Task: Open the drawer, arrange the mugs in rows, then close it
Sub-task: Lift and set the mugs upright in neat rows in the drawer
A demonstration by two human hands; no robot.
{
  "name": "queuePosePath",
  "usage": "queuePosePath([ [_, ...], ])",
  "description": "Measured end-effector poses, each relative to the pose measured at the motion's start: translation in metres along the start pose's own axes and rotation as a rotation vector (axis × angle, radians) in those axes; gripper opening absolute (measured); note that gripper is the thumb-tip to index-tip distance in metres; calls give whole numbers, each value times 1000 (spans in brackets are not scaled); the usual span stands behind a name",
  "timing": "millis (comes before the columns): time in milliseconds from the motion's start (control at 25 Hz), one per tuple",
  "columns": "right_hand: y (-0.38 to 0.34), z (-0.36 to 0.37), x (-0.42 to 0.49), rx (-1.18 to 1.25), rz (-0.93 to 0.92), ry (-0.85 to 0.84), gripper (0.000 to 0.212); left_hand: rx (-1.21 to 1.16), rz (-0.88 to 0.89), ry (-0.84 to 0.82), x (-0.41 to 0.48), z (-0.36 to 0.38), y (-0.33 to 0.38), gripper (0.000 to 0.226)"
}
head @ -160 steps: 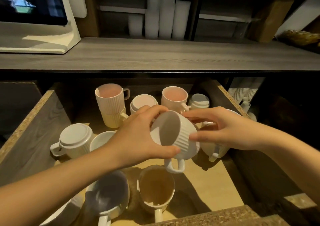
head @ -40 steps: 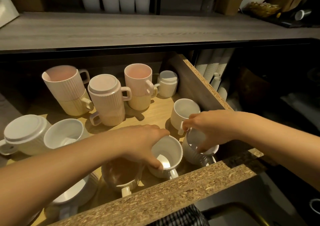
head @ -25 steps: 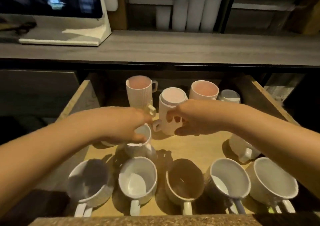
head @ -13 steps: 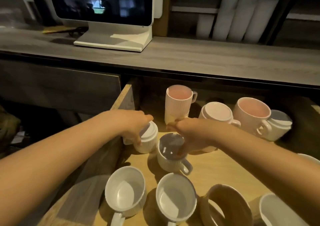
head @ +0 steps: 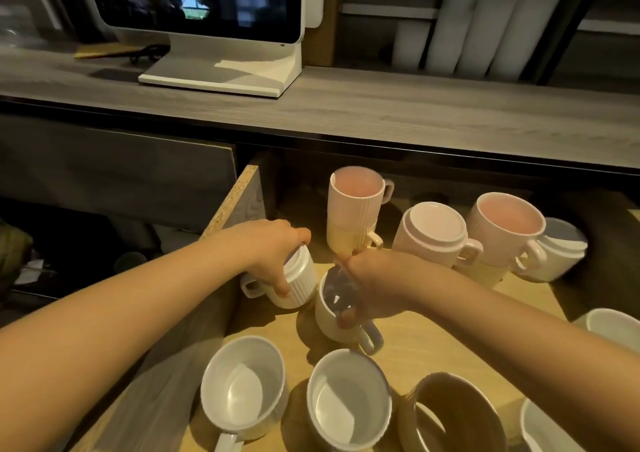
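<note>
Open drawer [head: 239, 195], mugs [head: 298, 278] under hands [head: 277, 247].

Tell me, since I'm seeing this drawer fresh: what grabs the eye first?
Two bare hands at the drawer's middle: the left hand grips an upside-down ribbed white mug, the right hand an upright white mug. Behind stands a tall pink-and-yellow mug stack.

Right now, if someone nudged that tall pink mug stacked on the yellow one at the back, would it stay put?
Probably not well. The pink mug sits on a yellow mug, so the narrow stack looks apt to tip. Both look like stiff, glazed ceramic, so likely slippery and breakable. Neighbouring mugs stand close, so a fall might knock them.
</note>
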State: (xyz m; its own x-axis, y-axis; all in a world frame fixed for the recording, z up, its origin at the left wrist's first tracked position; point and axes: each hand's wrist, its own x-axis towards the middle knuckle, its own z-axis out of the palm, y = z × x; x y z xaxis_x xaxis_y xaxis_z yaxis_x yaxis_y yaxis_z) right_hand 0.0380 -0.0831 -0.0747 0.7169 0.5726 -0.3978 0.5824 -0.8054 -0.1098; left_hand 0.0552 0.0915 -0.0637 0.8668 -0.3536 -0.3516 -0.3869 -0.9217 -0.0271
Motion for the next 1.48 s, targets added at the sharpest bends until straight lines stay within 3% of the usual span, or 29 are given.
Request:
queuePosePath([
  [240,1,-13,-13,162,21,58,59,-339,105,207,-36,-27,-24,70],
  [400,7,-31,-30,467,-84,346,90,-717,211,295,-56,-44,-38,67],
  [600,2,-33,-40,549,-260,527,94,-1008,357,237,-59,-39,-34,64],
  [880,-5,-32,-40,522,-377,604,93,-1267,340,127,-57,-20,-39,68],
  [1000,-6,-33,-37,552,-383,665,84,-1201,314,140,-60,-24,-39,74],
  [1120,-9,-34,-35,525,-301,653,79,-974,238,286,-66,-26,-44,65],
  [1360,-29,-37,-11,311,-144,488,81,-291,117,351,-81,-9,-37,67],
  [1480,-46,-34,7,154,-69,414,80,-190,60,320,-81,-7,-38,64],
])
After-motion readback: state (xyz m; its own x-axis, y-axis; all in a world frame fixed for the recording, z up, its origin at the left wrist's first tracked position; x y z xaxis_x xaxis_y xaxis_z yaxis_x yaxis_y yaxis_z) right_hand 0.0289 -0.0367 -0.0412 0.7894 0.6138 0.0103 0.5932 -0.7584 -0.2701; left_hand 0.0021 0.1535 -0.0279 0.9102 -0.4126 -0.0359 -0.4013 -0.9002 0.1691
